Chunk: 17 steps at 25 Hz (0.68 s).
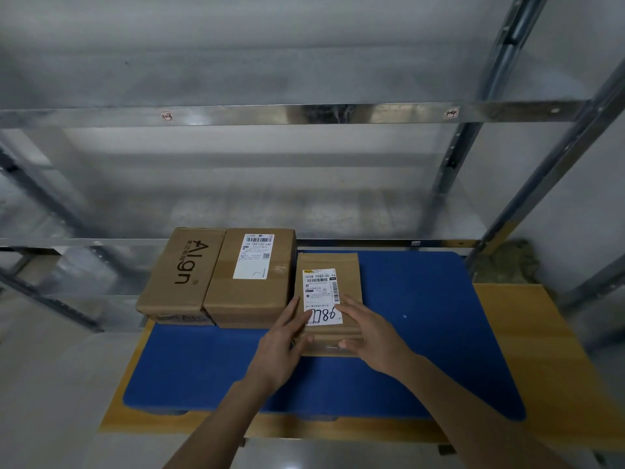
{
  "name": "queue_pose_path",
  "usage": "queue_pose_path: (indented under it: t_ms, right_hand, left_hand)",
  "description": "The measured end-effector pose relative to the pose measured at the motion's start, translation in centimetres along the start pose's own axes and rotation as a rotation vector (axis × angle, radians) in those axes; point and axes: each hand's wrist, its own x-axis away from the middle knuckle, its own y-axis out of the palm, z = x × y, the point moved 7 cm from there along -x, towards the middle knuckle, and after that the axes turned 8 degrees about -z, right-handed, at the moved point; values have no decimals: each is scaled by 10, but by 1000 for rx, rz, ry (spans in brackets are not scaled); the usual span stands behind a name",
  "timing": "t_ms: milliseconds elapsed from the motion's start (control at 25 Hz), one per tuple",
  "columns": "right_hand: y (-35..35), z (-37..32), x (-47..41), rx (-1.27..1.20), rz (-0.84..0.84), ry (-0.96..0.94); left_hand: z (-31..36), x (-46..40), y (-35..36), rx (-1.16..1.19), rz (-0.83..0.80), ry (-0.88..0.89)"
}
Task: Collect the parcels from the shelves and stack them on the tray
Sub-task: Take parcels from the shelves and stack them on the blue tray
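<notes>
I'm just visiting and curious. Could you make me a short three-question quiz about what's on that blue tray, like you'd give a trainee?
1. True or false: three brown parcels lie on the blue tray.
2. Which parcel do the left hand and right hand touch?
A. the Align box
B. the middle box
C. the small parcel marked 7786
3. Fill in: the tray rests on a ______ board.

Key: 1 true; 2 C; 3 wooden.
</notes>
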Motion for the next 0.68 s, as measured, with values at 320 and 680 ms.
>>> queue_pose_path:
  t_ms: [320,680]
  right_hand:
    - [-6,1,-20,-16,24,28]
    - [-13,7,-37,-8,20,36]
  left_hand:
    - [-5,-12,-8,-23,37,-15]
    - [-8,-24,-15,-102,32,-55]
